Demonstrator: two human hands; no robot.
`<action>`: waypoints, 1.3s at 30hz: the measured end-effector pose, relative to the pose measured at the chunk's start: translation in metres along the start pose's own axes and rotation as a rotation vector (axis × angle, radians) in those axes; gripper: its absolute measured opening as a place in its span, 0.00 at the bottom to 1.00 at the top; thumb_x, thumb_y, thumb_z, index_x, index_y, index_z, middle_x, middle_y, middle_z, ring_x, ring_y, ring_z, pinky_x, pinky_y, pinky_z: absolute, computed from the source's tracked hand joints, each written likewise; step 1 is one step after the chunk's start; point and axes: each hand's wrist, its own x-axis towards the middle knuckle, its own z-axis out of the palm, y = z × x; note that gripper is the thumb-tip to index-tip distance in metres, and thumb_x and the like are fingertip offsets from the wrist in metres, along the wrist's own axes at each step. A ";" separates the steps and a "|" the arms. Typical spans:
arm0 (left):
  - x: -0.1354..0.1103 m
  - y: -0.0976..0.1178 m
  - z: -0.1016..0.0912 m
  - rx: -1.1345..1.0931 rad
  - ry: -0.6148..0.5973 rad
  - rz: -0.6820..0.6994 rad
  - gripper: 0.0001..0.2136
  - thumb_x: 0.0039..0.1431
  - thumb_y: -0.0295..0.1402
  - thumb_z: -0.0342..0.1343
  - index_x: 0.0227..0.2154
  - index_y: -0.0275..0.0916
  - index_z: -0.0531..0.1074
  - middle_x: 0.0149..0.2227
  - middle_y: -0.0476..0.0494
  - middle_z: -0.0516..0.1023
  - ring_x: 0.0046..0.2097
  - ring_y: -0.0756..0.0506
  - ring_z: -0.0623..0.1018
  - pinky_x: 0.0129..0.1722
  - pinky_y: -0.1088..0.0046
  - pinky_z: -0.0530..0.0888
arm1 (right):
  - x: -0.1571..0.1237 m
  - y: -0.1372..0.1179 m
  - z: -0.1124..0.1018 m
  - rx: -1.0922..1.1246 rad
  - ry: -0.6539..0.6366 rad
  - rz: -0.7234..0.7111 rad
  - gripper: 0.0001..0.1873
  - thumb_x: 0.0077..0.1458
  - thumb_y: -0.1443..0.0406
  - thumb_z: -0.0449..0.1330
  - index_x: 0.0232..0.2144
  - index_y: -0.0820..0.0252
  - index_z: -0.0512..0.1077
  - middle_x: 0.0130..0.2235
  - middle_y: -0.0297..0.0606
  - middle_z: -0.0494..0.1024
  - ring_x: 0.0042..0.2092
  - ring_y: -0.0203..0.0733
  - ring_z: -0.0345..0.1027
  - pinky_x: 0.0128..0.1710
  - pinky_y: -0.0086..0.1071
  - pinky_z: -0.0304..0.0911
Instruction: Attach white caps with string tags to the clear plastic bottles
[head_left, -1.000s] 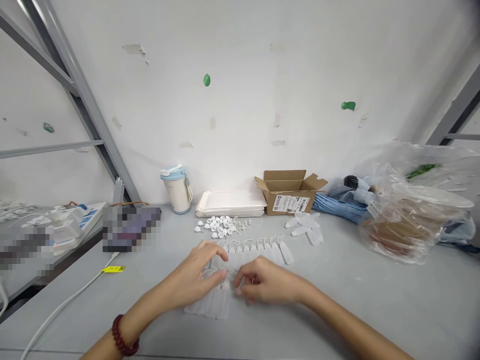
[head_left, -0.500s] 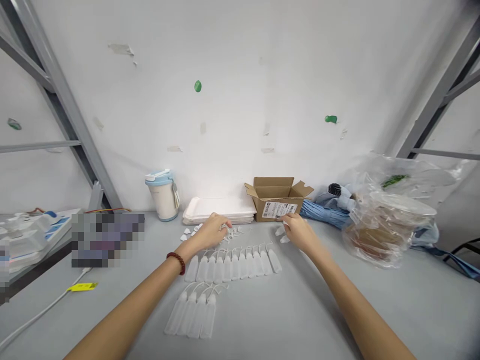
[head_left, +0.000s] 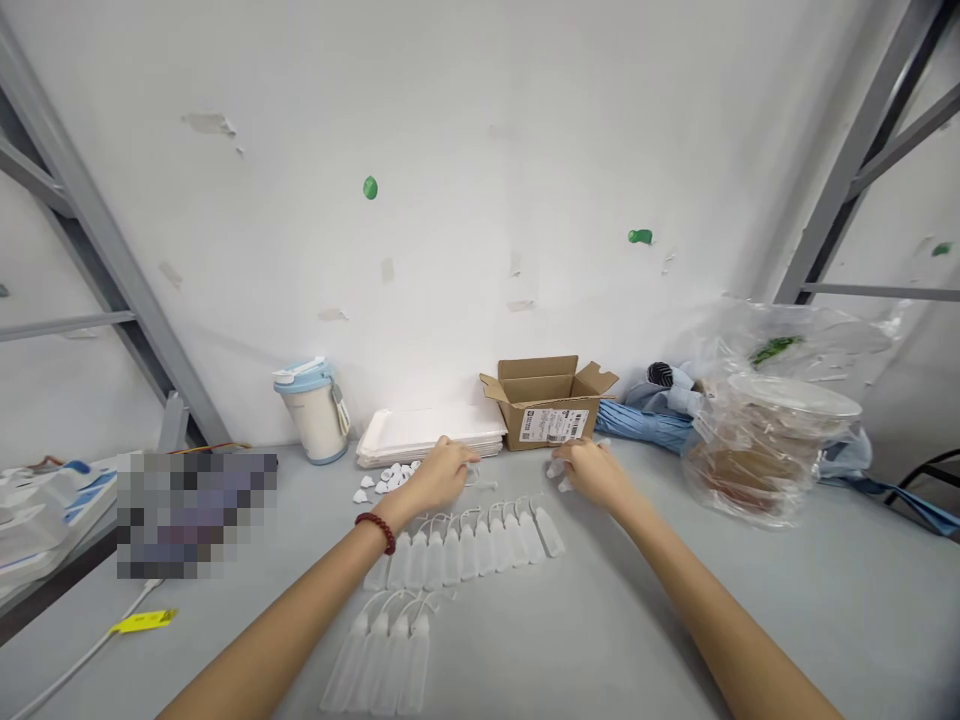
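My left hand [head_left: 444,474], with a red bead bracelet [head_left: 379,530] at the wrist, reaches over small white curved pieces [head_left: 480,482]. Its fingers are bent and drawn together; what lies between them is hidden. In front of the cardboard box, my right hand [head_left: 596,474] is closed, fingertips down among small translucent pieces [head_left: 556,468]; I cannot make out its grip. A row of translucent flat bottles [head_left: 468,548] with thin white curved tubes lies below my hands. Several more such bottles [head_left: 379,665] lie nearer me. Small white caps [head_left: 394,478] are scattered left of my left hand.
Along the wall stand a blue-lidded cup [head_left: 315,415], a stack of white sheets [head_left: 431,430] and an open cardboard box [head_left: 547,410]. A blue umbrella [head_left: 649,428] and a plastic-wrapped spool [head_left: 772,440] lie right. A white cable [head_left: 82,655] with a yellow tag runs left.
My left hand has shifted slightly right over the small white pieces, its fingers drawn closer together. My right hand stays at the translucent pieces. The camera view has tilted and shifted a little.
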 end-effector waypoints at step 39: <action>-0.058 0.034 -0.028 -0.763 0.234 -0.337 0.10 0.46 0.38 0.60 0.28 0.36 0.76 0.30 0.45 0.77 0.35 0.47 0.73 0.37 0.72 0.68 | -0.040 -0.118 -0.017 1.380 -0.047 -0.125 0.15 0.48 0.63 0.58 0.40 0.59 0.66 0.31 0.35 0.74 0.34 0.39 0.66 0.35 0.33 0.59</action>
